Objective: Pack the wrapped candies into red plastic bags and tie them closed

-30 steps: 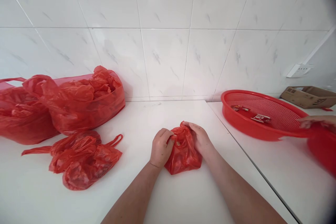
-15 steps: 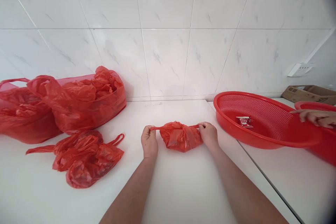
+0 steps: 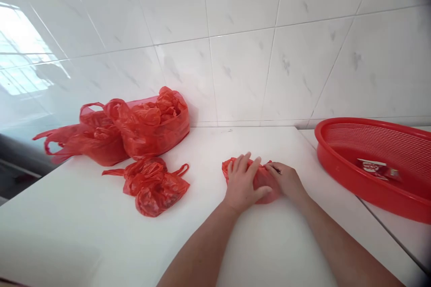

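Observation:
A small red plastic bag (image 3: 227, 168), knotted into a bundle, lies on the white counter (image 3: 235, 251) near the middle. My left hand (image 3: 243, 182) lies over it with fingers stretched and thumb curled round its front. My right hand (image 3: 287, 181) presses against its right side, fingers bent onto the plastic. Most of the bundle is hidden under both hands.
Two tied red bags (image 3: 153, 184) lie to the left. Behind them, against the tiled wall, stand two larger red bags (image 3: 151, 123) stuffed with more red plastic. A red mesh basket (image 3: 350, 168) at the right holds a small packet (image 3: 376, 168).
My hands let go of the bag's handles, which they had pulled apart sideways, and came together over the bundle. The view swung left; the other person's hand at the right is out of view.

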Motion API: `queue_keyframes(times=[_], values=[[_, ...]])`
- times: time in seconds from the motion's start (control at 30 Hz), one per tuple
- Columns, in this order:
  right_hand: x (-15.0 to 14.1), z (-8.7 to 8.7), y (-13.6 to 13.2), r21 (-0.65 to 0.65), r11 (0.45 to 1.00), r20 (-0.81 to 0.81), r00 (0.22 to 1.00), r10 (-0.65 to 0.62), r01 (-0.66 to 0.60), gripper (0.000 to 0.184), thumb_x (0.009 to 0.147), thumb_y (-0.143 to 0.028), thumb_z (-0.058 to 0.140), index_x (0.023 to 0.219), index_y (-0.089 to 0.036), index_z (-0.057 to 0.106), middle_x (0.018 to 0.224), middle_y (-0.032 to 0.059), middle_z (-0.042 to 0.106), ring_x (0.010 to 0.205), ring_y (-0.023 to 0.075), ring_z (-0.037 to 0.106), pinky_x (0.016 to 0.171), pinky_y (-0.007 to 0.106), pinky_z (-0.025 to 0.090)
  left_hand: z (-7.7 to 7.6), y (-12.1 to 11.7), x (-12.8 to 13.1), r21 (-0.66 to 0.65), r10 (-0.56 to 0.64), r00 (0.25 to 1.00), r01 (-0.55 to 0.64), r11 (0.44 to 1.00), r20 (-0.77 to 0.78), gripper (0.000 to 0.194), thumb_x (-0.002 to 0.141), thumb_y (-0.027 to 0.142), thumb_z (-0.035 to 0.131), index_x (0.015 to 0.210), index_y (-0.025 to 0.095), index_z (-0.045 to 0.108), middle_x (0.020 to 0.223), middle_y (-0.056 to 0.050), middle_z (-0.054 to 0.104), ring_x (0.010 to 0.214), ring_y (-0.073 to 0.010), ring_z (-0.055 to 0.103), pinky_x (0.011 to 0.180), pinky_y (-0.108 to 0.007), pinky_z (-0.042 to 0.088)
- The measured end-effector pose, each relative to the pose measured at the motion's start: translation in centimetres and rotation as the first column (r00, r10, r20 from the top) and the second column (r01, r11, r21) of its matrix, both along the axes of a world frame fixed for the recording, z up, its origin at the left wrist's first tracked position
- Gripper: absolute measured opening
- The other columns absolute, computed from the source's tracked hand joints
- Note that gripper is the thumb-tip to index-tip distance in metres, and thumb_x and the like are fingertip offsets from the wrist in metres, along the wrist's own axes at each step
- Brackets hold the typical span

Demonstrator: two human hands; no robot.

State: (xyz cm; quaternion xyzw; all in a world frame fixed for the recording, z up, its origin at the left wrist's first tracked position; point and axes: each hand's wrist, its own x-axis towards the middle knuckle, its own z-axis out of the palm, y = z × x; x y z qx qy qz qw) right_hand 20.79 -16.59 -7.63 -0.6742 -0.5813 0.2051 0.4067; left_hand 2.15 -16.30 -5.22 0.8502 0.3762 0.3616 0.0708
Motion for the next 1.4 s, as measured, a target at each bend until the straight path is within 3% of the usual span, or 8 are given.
queue_keyframes(times=[0.27, 0.63, 0.77, 0.9, 1.07, 1.17, 1.27, 1.4], values=[[-1.2, 0.5, -0.5, 0.011, 1.000, -0.060, 0.998, 0.002, -0.001, 0.043, 0.082, -0.051, 0.044, 0.115, -0.026, 0.056, 0.083, 0.0006, 0.064, 0.075, 0.0172, 0.058, 0.069, 0.029, 0.045, -0.1, 1.9, -1.7, -0.033, 0.153, 0.984, -0.156, 0.987, -0.092, 0.023, 0.079, 0.019, 0.055, 0.100, 0.026, 0.062, 0.090, -0.003, 0.064, 0.089, -0.0201, 0.055, 0.090, -0.041, 0.038], [-1.0, 0.7, -0.3, -0.129, 0.992, -0.061, 0.998, -0.022, 0.014, 0.031, 0.079, -0.045, 0.046, 0.100, -0.029, 0.061, 0.086, -0.0021, 0.063, 0.074, 0.0155, 0.058, 0.066, 0.027, 0.044, 2.3, 5.4, -8.0, 0.054, 0.569, 0.782, -0.599, 0.799, 0.253, 0.030, 0.079, 0.016, 0.047, 0.106, 0.020, 0.059, 0.093, -0.007, 0.059, 0.092, -0.0222, 0.052, 0.084, -0.034, 0.041], [-0.9, 0.7, -0.2, -0.119, 0.993, -0.071, 0.997, -0.028, 0.019, 0.031, 0.078, -0.044, 0.046, 0.098, -0.028, 0.063, 0.086, -0.0014, 0.063, 0.075, 0.0159, 0.058, 0.065, 0.028, 0.044, 4.6, 6.6, -10.8, 0.024, 0.594, 0.804, -0.595, 0.804, 0.025, 0.033, 0.081, 0.024, 0.047, 0.113, 0.021, 0.056, 0.105, -0.009, 0.060, 0.101, -0.0235, 0.052, 0.088, -0.034, 0.040], [-1.0, 0.7, -0.2, -0.135, 0.991, -0.079, 0.997, -0.026, 0.015, 0.030, 0.078, -0.044, 0.046, 0.098, -0.028, 0.063, 0.084, -0.0016, 0.064, 0.073, 0.0157, 0.057, 0.063, 0.028, 0.044, 6.3, 5.8, -14.3, -0.227, 0.404, 0.830, -0.510, 0.830, -0.385, 0.034, 0.076, 0.038, 0.055, 0.108, 0.025, 0.059, 0.104, -0.006, 0.063, 0.095, -0.0242, 0.057, 0.079, -0.033, 0.042], [-1.1, 1.0, -0.4, -0.160, 0.987, -0.071, 0.997, -0.013, 0.002, 0.029, 0.078, -0.043, 0.046, 0.097, -0.029, 0.062, 0.089, -0.0013, 0.065, 0.077, 0.0166, 0.059, 0.064, 0.028, 0.045, 7.2, 2.8, -18.3, -0.219, 0.431, 0.794, -0.554, 0.803, -0.428, 0.048, 0.079, 0.054, 0.048, 0.121, 0.032, 0.053, 0.123, -0.006, 0.055, 0.113, -0.0279, 0.049, 0.092, -0.039, 0.037], [-1.2, 1.0, -0.4, -0.155, 0.988, -0.049, 0.999, -0.010, 0.002, 0.029, 0.078, -0.042, 0.046, 0.097, -0.028, 0.063, 0.093, 0.0002, 0.066, 0.080, 0.0180, 0.060, 0.065, 0.029, 0.045, 7.2, 1.8, -20.7, -0.098, 0.584, 0.690, -0.678, 0.729, -0.428, 0.065, 0.075, 0.065, 0.047, 0.131, 0.032, 0.043, 0.140, -0.009, 0.039, 0.130, -0.0346, 0.032, 0.100, -0.051, 0.029], [-1.2, 1.0, -0.4, -0.147, 0.989, -0.038, 0.999, -0.008, 0.002, 0.029, 0.078, -0.041, 0.047, 0.096, -0.028, 0.063, 0.094, 0.0007, 0.066, 0.082, 0.0188, 0.060, 0.066, 0.030, 0.045, 7.0, 1.9, -23.1, -0.092, 0.725, 0.556, -0.815, 0.573, -0.407, 0.084, 0.071, 0.071, 0.046, 0.140, 0.027, 0.029, 0.145, -0.015, 0.029, 0.133, -0.0397, 0.022, 0.096, -0.058, 0.031], [-1.2, 0.8, -0.4, -0.133, 0.991, -0.029, 1.000, -0.011, 0.007, 0.028, 0.077, -0.041, 0.047, 0.096, -0.027, 0.064, 0.093, 0.0014, 0.066, 0.082, 0.0196, 0.060, 0.066, 0.031, 0.046, 6.3, 2.5, -25.5, -0.327, 0.629, 0.613, -0.789, 0.520, -0.478, 0.097, 0.063, 0.066, 0.059, 0.142, 0.023, 0.024, 0.149, -0.019, 0.020, 0.131, -0.0420, 0.026, 0.089, -0.049, 0.040]])
